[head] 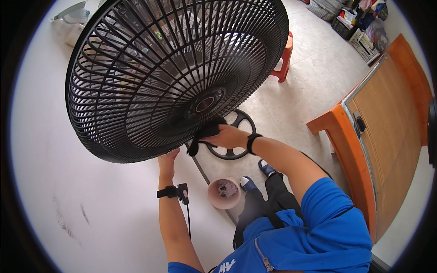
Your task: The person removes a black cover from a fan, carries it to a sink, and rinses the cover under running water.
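A large black fan with a wire grille fills the upper left, its head tilted over my hands. My right hand is at the underside near the hub and grips a black part or cloth there; which of the two is unclear. At the lower edge of the grille my left hand is raised, its fingers partly hidden behind the cage, so its hold cannot be seen. Below the fan, a round black spoked base stands on the floor. Both of my wrists wear black straps.
A pink bin with crumpled waste stands beside my feet, along the white wall. To the right is an orange wooden bed or bench frame with a cardboard-like panel. A red stool and filled crates are farther off.
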Motion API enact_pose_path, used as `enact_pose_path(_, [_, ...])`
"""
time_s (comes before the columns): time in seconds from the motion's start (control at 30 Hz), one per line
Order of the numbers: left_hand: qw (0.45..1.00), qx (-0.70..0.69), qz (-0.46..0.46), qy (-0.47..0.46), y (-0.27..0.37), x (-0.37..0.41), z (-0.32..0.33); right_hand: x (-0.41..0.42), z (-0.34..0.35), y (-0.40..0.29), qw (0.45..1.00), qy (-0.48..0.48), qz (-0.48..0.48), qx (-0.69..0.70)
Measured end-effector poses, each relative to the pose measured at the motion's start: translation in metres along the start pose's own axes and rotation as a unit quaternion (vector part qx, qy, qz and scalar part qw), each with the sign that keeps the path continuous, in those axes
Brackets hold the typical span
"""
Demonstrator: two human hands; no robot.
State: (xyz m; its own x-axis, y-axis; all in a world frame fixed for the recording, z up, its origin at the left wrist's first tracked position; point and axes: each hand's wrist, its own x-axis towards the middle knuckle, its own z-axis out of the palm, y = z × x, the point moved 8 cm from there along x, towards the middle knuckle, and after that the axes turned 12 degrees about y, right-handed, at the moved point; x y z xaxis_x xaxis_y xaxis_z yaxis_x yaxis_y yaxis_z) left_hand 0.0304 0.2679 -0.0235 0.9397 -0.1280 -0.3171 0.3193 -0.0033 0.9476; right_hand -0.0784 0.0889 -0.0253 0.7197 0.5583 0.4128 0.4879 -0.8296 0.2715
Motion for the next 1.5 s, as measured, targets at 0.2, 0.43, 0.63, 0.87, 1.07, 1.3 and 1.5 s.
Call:
enact_pose_path(0.2, [0.999,0.033,-0.004,0.006,-0.001,-0.003,0.000,-0.102,0.012,0.087,0.976,-0.086,0.190,0.069])
enact_pose_path(0.43, [0.998,-0.038,-0.041,-0.010,-0.009,-0.010,0.006,-0.122,-0.203,0.135,0.870,0.301,0.384,0.066])
enact_pose_path(0.63, [0.998,-0.062,-0.011,-0.004,0.008,-0.020,0.009,-0.019,-0.298,0.120,0.806,0.481,0.343,0.021])
enact_pose_path(0.87, [0.993,-0.049,0.071,0.079,0.032,-0.014,0.011,0.006,-0.181,0.135,0.834,0.383,0.384,0.103])
enact_pose_path(1.07, [0.991,-0.023,0.084,0.097,0.027,-0.007,0.002,-0.074,-0.090,0.077,0.864,0.224,0.383,0.237])
enact_pose_path(1.3, [0.990,0.099,0.100,0.016,0.025,-0.013,0.002,-0.022,-0.283,0.101,0.819,0.492,0.288,0.060])
enact_pose_path(1.5, [0.981,0.087,0.169,0.050,0.059,-0.029,0.015,0.025,-0.266,0.102,0.833,0.495,0.242,0.053])
